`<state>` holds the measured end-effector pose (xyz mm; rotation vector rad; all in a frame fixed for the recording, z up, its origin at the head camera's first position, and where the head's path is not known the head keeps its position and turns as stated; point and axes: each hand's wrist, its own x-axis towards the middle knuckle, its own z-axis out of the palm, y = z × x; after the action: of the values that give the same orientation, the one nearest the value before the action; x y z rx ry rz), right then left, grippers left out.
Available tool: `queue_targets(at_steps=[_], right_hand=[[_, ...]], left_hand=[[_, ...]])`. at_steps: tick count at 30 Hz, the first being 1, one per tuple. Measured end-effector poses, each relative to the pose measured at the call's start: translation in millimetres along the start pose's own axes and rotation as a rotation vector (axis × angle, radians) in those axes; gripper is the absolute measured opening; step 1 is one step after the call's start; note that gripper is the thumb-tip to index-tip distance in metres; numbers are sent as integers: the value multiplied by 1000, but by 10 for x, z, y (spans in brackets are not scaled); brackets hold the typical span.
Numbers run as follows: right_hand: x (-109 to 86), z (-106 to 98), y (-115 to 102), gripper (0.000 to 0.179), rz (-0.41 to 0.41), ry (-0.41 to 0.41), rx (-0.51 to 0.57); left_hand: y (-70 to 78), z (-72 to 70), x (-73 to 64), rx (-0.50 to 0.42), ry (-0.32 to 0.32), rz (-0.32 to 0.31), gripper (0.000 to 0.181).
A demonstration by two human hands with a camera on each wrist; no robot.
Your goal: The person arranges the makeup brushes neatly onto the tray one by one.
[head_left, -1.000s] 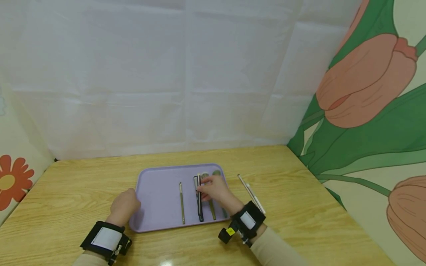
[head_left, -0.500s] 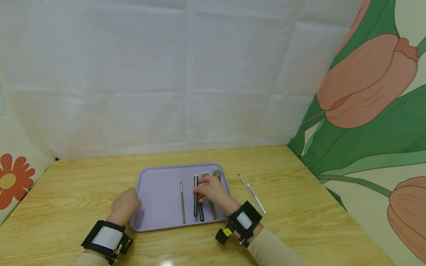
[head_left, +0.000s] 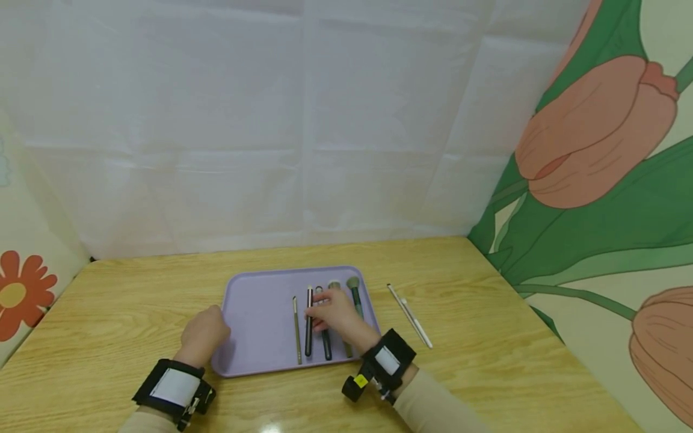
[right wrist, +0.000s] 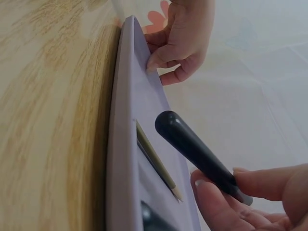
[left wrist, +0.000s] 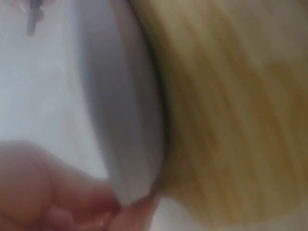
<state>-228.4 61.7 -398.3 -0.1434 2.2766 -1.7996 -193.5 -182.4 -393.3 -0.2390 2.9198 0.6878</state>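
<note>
Holds the black-handled brush in the right hand, pinched narrowly between thumb and fingers, above the purple tray and a little right of its middle. Runs lengthwise from the near side of the tray toward the far side, almost straight away from the body in the head view. Points the lighter tip outward, toward the white backdrop, and the rounded dark butt back toward the body. Slants in the right wrist view from the butt at upper left down to the grip at lower right, with the butt raised clear of the tray floor. Cannot tell touching from apart at the far tip. Hangs in the head view between the thin olive brush on the left and a second dark brush just to the right, close to parallel with both. Farther right in the tray, a pale-headed brush partly hidden behind the right hand, then a green brush pointing its head toward the far rim. Grips the tray at its left end with the left hand, with thumb and bent fingers closed about the rim. Outside the tray on the right, on the wooden table, a pair of slim white brushes, close together and slanting from far left to near right.
</note>
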Motion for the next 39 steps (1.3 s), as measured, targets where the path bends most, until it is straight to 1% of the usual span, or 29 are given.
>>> queue_targets(at_steps=[5,11,20,31,39], right_hand=[[8,46,16,28,-4,5,-10],[17,86,26,24,-8,7,17],[34,163,24,28,11,-3,17],[44,231,-4,28,-7,5,7],[53,308,-24,29,-17,-8,-34]], left_hand=[[14,-7,-8,3,-8,-7,18],[18,-13,-19,7,-5,-8,18],[6,-6,-17,4,-5,-5,17],[3,-2,-6,2,-7,-18,17],[17,-13,-16,2,-5,-24,17]])
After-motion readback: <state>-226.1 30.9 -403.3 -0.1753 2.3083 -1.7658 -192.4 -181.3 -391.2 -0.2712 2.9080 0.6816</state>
